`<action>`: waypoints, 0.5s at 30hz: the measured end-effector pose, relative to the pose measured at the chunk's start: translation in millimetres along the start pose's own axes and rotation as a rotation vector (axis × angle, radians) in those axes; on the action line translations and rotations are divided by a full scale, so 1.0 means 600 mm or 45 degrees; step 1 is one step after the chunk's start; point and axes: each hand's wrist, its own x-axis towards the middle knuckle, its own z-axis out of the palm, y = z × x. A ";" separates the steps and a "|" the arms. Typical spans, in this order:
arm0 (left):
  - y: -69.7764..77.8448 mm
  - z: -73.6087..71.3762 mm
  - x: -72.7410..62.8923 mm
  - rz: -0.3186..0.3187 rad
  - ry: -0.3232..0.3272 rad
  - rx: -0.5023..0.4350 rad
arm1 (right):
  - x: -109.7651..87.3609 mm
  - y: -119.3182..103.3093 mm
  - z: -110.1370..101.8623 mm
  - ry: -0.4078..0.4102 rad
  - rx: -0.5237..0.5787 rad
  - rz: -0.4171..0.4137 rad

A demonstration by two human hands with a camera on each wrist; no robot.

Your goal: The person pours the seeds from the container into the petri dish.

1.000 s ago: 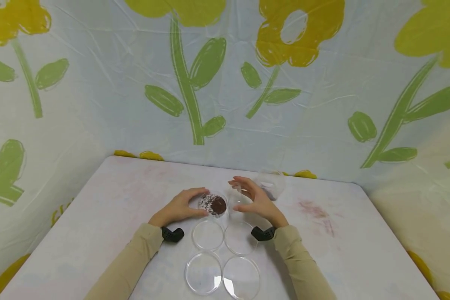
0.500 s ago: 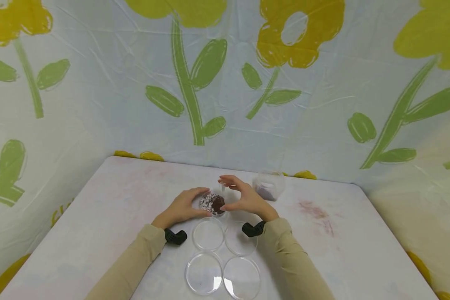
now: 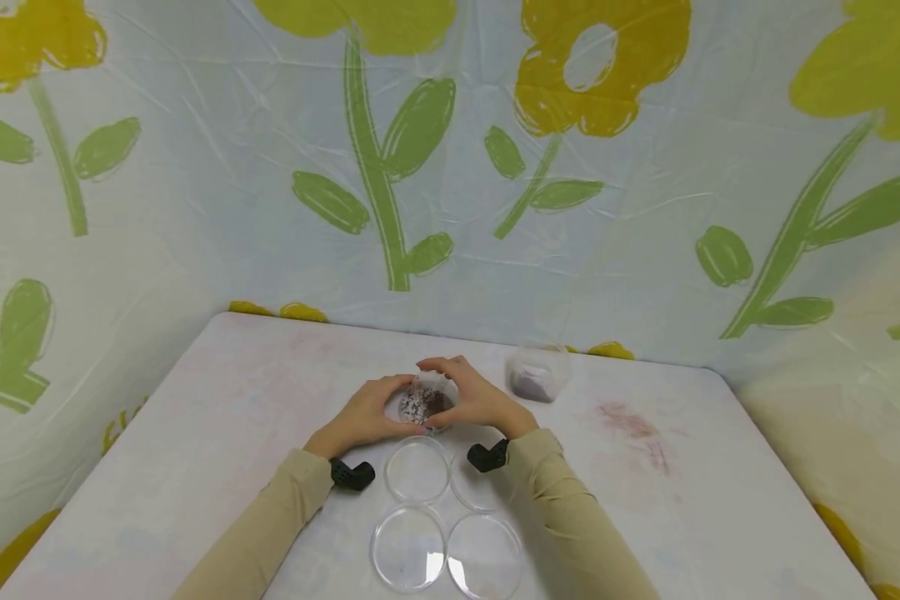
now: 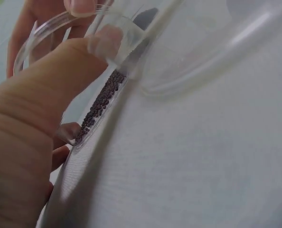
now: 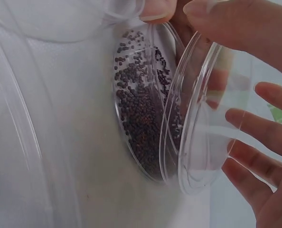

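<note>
A clear petri dish (image 3: 414,405) holding dark brown granules sits on the table between my two hands. My left hand (image 3: 370,411) grips its left side, thumb at the near edge and fingers at the far edge. My right hand (image 3: 478,402) holds a clear round lid (image 5: 202,156) by its rim. In the right wrist view the lid stands tilted close over the dish, with granules showing through it. The left wrist view shows the granules (image 4: 103,102) as a thin layer along the dish's bottom, below the left thumb (image 4: 77,61).
Several clear round dishes or lids, such as one near lid (image 3: 408,588), lie in two rows in front of my hands. A clear container (image 3: 537,375) with greyish contents stands at the back right. Behind the table (image 3: 645,500) hangs a flower-printed cloth (image 3: 630,208).
My right hand has moved left with the lid, from beside the dish to over it. The lid has gone from nearly upright to lower over the granules. The left hand stays on the dish.
</note>
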 end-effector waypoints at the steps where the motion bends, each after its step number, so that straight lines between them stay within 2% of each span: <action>1: -0.001 0.000 0.000 0.008 0.002 0.002 | 0.002 -0.001 0.002 -0.014 -0.009 0.000; 5: -0.004 -0.001 0.000 0.053 0.008 -0.018 | 0.010 0.000 0.010 -0.061 -0.045 -0.005; 10: -0.011 0.001 0.001 0.124 0.018 -0.015 | 0.019 0.002 0.018 -0.077 -0.119 -0.094; 15: -0.018 0.004 0.000 0.136 0.038 -0.021 | 0.023 0.001 0.022 -0.066 -0.173 -0.125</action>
